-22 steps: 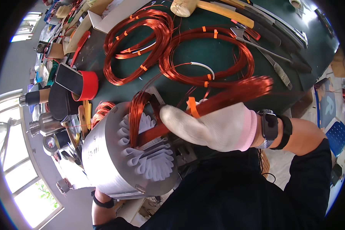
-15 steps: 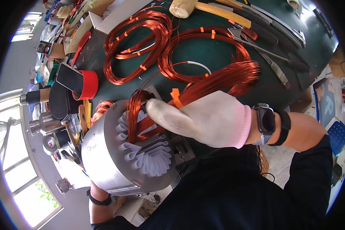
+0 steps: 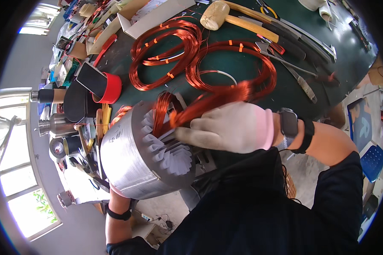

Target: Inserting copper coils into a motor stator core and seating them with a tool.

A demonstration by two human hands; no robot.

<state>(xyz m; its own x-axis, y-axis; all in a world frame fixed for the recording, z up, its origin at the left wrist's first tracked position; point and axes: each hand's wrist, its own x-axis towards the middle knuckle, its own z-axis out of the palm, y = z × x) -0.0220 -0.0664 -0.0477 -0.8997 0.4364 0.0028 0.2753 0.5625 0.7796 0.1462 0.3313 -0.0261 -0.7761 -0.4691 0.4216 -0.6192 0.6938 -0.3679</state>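
Observation:
A silver metal stator core [image 3: 127, 157] lies tilted in front of me, with folded white insulation papers [image 3: 174, 159] standing out of its slots. Copper wire [image 3: 161, 112] is looped into the slots at its upper side. My right hand [image 3: 230, 129], in a white glove with a pink cuff, is closed on the copper wire coil [image 3: 212, 102], its fingertips close to the slot openings. That coil is blurred by motion and bears an orange tie. Behind the core's lower left side, my left hand [image 3: 119, 192] shows only a bit of pink cuff; its fingers are hidden.
Two tied copper coils [image 3: 166, 55] lie on the dark green table [image 3: 225, 36]. A wooden mallet [image 3: 215, 16], long blades and pliers [image 3: 268, 9] lie beyond. At left stand a red ring-shaped holder [image 3: 112, 87] with a phone, and metal bottles [image 3: 57, 124].
My right hand has dropped slightly and shifted its fingers at the slots. The coil's free end has swung left and down. The stator core appears a little higher and further right.

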